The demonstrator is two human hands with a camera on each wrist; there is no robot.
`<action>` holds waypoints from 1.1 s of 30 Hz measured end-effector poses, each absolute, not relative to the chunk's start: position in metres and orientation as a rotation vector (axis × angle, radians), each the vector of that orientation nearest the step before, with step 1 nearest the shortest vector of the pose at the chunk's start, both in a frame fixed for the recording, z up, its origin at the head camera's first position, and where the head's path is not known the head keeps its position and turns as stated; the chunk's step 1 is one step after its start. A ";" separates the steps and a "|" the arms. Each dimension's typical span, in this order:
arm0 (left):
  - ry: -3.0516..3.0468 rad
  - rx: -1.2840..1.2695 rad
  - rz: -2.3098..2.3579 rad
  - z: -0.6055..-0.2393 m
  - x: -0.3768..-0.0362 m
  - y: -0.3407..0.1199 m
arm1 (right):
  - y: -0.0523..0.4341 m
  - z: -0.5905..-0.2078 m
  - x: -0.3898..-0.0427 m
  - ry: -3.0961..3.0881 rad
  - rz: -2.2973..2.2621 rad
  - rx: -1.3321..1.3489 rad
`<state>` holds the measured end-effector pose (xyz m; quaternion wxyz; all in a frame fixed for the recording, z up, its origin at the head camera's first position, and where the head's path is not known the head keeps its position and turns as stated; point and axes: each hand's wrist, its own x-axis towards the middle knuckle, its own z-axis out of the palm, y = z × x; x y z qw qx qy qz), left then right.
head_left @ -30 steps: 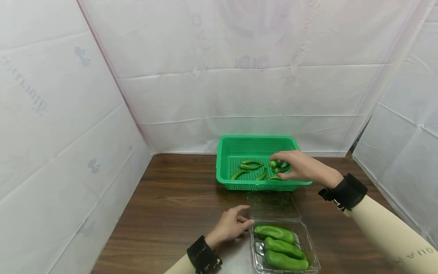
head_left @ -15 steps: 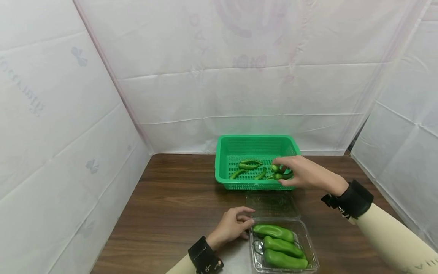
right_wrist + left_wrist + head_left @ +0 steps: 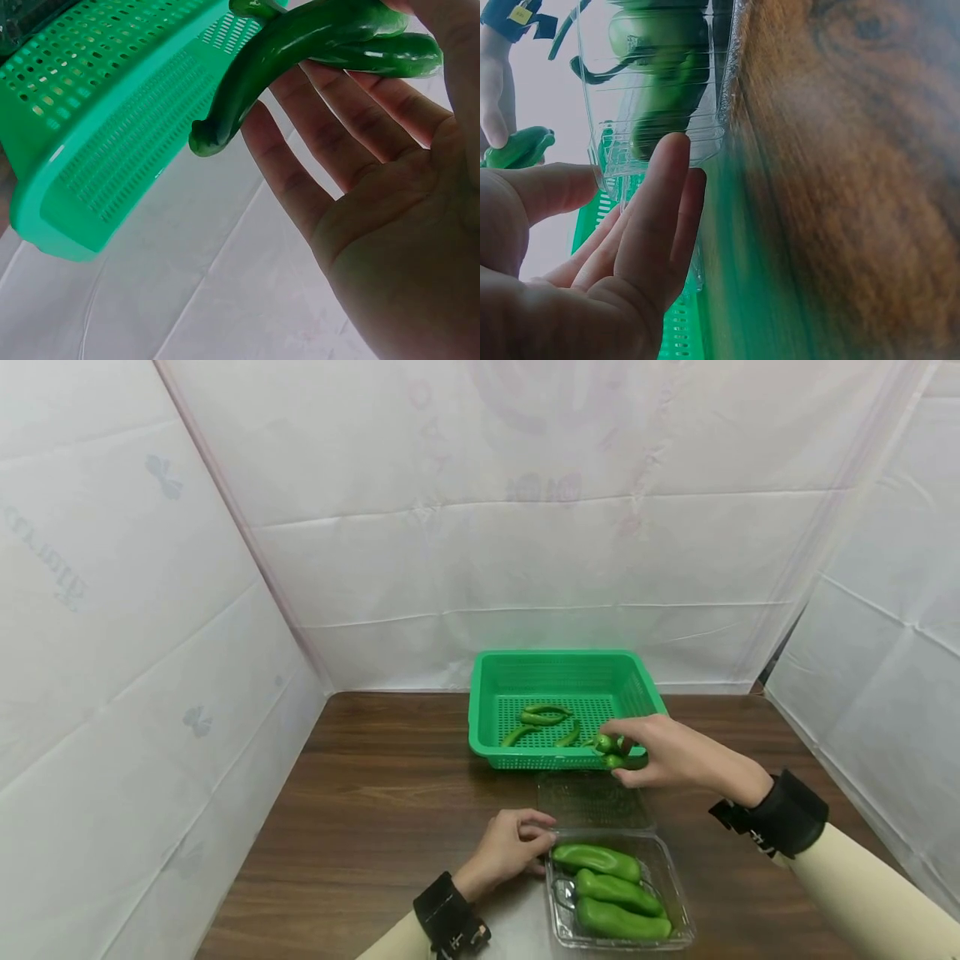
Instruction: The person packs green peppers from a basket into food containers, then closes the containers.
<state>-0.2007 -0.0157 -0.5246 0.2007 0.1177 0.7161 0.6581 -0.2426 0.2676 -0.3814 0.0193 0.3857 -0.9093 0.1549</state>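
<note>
My right hand (image 3: 671, 756) pinches a small bunch of green chili peppers (image 3: 300, 45) between thumb and fingertips, over the front right rim of a green plastic basket (image 3: 491, 753). One held pepper is long and curved. Several more chili peppers (image 3: 543, 718) lie on the basket floor. My left hand (image 3: 506, 847) touches the back left corner of a clear plastic clamshell box (image 3: 678, 893). In the left wrist view its thumb meets the rim and its fingers (image 3: 667, 172) lie fairly straight along the side. Three large green peppers (image 3: 600, 858) lie in the box.
The box's clear lid (image 3: 592, 802) lies folded back on the brown wooden table (image 3: 375, 810), between box and basket. White sheeting (image 3: 555, 568) encloses the table at the back and both sides.
My right hand has moved toward me with the chili peppers, from inside the basket to its front rim. My left hand has stayed at the box corner, its fingers slightly closer in.
</note>
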 end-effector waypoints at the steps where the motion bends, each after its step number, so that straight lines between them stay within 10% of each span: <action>1: 1.999 0.328 1.842 -0.525 -0.201 -0.016 | 0.268 -0.382 -0.242 -2.819 0.482 1.205; 33: 2.057 0.344 1.854 -0.528 -0.201 -0.015 | 0.257 -0.445 -0.205 -2.980 0.732 1.401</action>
